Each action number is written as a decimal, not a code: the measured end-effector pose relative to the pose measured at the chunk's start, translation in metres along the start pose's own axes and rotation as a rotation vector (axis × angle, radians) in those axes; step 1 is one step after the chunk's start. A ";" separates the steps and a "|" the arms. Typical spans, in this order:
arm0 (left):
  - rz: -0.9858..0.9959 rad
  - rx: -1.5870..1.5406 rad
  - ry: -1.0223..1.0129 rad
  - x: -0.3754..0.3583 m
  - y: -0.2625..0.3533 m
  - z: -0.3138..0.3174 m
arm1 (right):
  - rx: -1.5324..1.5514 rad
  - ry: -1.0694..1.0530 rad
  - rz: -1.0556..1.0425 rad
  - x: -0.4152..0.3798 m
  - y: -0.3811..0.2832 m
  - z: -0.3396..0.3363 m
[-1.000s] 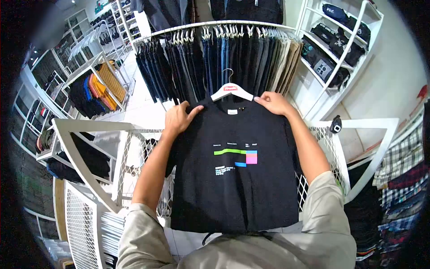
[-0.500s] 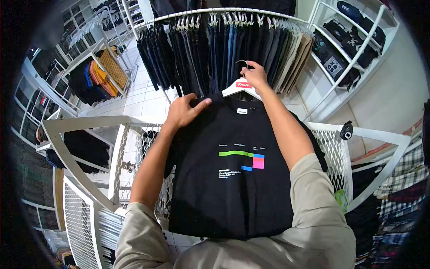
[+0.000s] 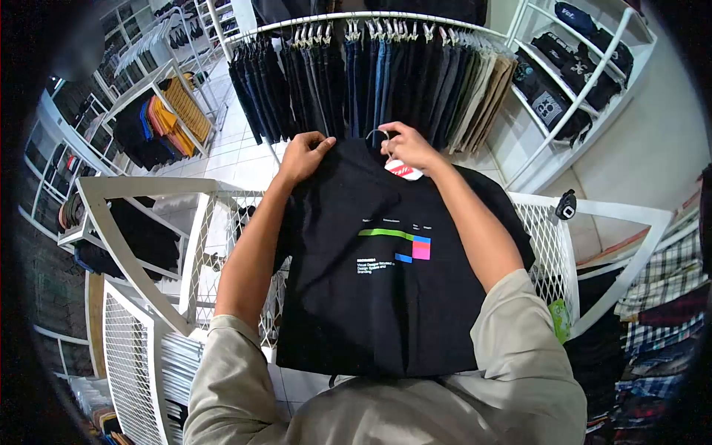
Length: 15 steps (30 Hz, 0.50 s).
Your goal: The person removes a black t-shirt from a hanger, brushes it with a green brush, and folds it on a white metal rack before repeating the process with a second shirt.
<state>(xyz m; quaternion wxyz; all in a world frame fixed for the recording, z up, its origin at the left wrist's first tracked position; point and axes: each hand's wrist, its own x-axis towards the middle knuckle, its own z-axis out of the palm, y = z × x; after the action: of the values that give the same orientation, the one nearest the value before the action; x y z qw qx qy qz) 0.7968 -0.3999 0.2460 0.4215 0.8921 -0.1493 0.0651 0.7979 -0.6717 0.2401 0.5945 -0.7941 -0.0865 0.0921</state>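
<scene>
A black T-shirt (image 3: 334, 311) lies spread out before me, its chest printed with a green, blue and pink graphic. My left hand (image 3: 305, 157) is closed on the shirt's upper left edge, thumb pressed along the cloth. Near the collar, my right hand (image 3: 409, 148) grips a white hanger (image 3: 404, 170) just below its metal hook. Only the hanger's middle with the red label shows; its arms are hidden by the shirt. The shirt rests over a white mesh rack (image 3: 530, 230).
Beyond the shirt hangs a rail (image 3: 386, 13) of clipped trousers (image 3: 363, 81). Shelves (image 3: 556, 89) with folded black garments stand at back right. A small black device (image 3: 566, 205) sits on the mesh rack's right edge. Folded checked shirts (image 3: 660, 289) lie at far right.
My right hand has drawn the hanger down and slightly left, and the shirt's collar now covers its arms. My left hand has risen a little, lifting the shirt's left shoulder.
</scene>
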 end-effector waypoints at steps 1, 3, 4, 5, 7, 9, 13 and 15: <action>-0.011 0.029 0.019 -0.001 0.001 0.001 | -0.013 -0.013 0.003 -0.008 -0.003 0.004; -0.021 0.039 0.029 -0.002 0.002 0.003 | -0.041 -0.071 0.029 -0.021 -0.010 0.008; -0.032 0.051 0.040 -0.002 0.002 0.003 | -0.043 -0.072 0.030 -0.026 -0.015 0.009; -0.033 0.050 0.040 -0.002 0.001 0.003 | -0.123 -0.100 0.113 -0.030 -0.019 0.009; -0.028 0.052 0.072 -0.002 0.000 0.003 | -0.278 -0.133 0.213 -0.039 -0.023 0.009; -0.006 0.054 0.101 -0.004 0.002 0.005 | -0.337 -0.150 0.127 -0.039 -0.009 0.011; -0.042 0.132 0.134 -0.004 0.004 0.006 | -0.275 -0.300 0.191 -0.039 0.004 0.014; -0.033 0.153 0.153 -0.004 0.002 0.008 | -0.247 -0.418 0.245 -0.054 -0.010 0.020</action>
<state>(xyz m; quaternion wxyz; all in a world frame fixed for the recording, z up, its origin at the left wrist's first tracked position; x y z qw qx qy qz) 0.7921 -0.4065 0.2419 0.3631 0.9165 -0.0966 0.1371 0.7407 -0.6639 0.2468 0.4470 -0.8288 -0.1212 0.3139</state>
